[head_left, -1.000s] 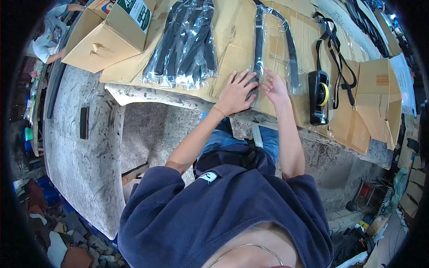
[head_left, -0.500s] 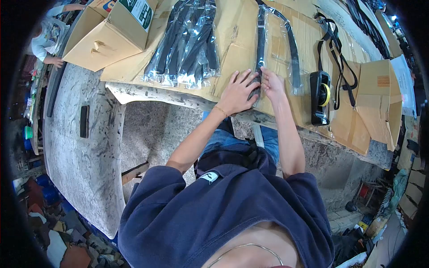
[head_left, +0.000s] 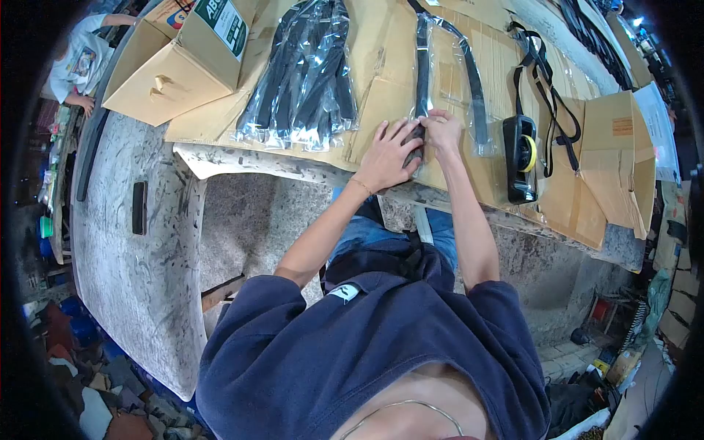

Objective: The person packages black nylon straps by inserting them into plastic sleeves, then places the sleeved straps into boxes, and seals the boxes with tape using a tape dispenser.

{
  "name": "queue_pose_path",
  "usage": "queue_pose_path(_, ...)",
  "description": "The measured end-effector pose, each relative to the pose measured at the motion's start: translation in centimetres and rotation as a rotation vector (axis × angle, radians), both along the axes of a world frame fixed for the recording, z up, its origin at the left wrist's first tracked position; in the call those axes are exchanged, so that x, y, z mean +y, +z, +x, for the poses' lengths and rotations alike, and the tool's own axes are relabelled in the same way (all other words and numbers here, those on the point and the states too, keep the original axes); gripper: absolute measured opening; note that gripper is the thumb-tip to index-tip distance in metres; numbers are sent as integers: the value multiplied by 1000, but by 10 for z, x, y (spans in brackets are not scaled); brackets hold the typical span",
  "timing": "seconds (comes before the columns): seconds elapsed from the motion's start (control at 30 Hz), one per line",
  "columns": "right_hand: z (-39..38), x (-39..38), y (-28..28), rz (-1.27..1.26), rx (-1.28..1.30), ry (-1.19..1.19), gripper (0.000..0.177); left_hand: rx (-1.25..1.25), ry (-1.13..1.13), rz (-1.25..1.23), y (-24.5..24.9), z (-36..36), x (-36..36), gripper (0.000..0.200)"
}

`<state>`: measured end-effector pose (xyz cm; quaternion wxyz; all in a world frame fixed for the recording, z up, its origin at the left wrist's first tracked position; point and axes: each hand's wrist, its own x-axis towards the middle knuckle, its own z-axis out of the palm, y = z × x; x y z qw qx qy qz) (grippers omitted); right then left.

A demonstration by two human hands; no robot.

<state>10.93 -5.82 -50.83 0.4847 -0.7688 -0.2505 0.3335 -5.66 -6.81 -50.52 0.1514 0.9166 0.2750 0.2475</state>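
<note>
Grip of the left hand (head_left: pixel 389 155) is spread flat, with the fingers pressing down on the near end of a long clear bag (head_left: pixel 449 73). Grip of the right hand (head_left: pixel 441 130) is curled and pinches that same end of the bag. The two hands touch. The bag lies on brown cardboard (head_left: pixel 381 66) on the surface and runs away from the person. A black strap (head_left: pixel 423 59) is inside it.

Far left, another person (head_left: pixel 73 62) in a pale top leans at the far edge of the surface. Next comes an open cardboard box (head_left: pixel 172 73). Its green and white label (head_left: pixel 227 18) has big letters that seem to start with "AB". The small print is too tiny to read. Below the box, a small dark block (head_left: pixel 138 207) lies alone on the grey surface (head_left: pixel 132 293). Then comes a pile of bagged straps (head_left: pixel 304 73), shiny and black, near the left hand but not touching it.

Right of the hands stands a black tape holder (head_left: pixel 519 158) with a yellow roll, just beside the bag. A loose black strap (head_left: pixel 546 81) curls behind it. Last is a folded cardboard flap (head_left: pixel 616 161) at the edge of the surface.
</note>
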Motion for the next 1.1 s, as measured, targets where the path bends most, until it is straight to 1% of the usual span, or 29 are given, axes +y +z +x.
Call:
queue_pose_path(0.03,1,-1,2,5,-2,-2,29,-21,4,-1,1,0,0,37)
queue_pose_path(0.07,1,-1,4,-42,-27,0,31,-22,1,4,2,1,0,37)
queue_pose_path(0.1,1,-1,6,-90,-51,3,33,8,10,25,2,2,0,37)
queue_pose_path(0.13,7,1,-4,-85,-51,1,33,38,20,46,1,2,0,37)
queue_pose_path(0.17,15,4,-18,-32,44,17,34,38,18,53,1,2,-1,37)
queue_pose_path(0.2,16,5,-19,20,139,33,34,47,18,37,1,2,-1,37)
queue_pose_path(0.23,18,8,-19,29,138,30,34,56,18,21,1,2,-1,37)
queue_pose_path(0.3,20,7,-17,-52,66,62,33,51,11,24,2,1,0,37)
queue_pose_path(0.33,26,10,-30,-50,68,54,33,47,7,16,2,1,-1,37)
queue_pose_path(0.37,32,16,-42,-24,-109,108,31,49,0,19,2,1,0,37)
queue_pose_path(0.4,32,16,-41,0,-286,160,30,55,1,7,2,1,-1,36)
queue_pose_path(0.43,32,14,-39,1,-285,150,30,60,0,-6,2,1,-1,36)
queue_pose_path(0.5,31,13,-27,-130,-317,142,31,27,-12,0,1,0,-2,38)
queue_pose_path(0.57,25,8,-10,-124,-316,115,32,-10,-24,8,2,2,-1,40)
queue_pose_path(0.63,22,5,-4,-191,-298,159,33,32,21,-53,2,3,-2,48)
queue_pose_path(0.67,22,7,-9,-206,-348,148,33,54,22,-26,1,2,-3,54)
queue_pose_path(0.9,23,2,-6,-168,-293,169,32,72,23,-11,3,4,-3,54)
queue_pose_path(0.97,26,4,-13,-144,-273,197,32,49,17,-74,2,4,0,54)
queue_pose_path(1.0,27,3,-11,-81,-256,234,33,28,17,-114,4,5,2,54)
queue_pose_path(1.03,27,3,-9,-73,-256,235,33,29,19,-107,4,4,3,54)
queue_pose_path(1.1,30,-3,2,-81,-54,235,31,-46,20,-211,6,3,4,54)
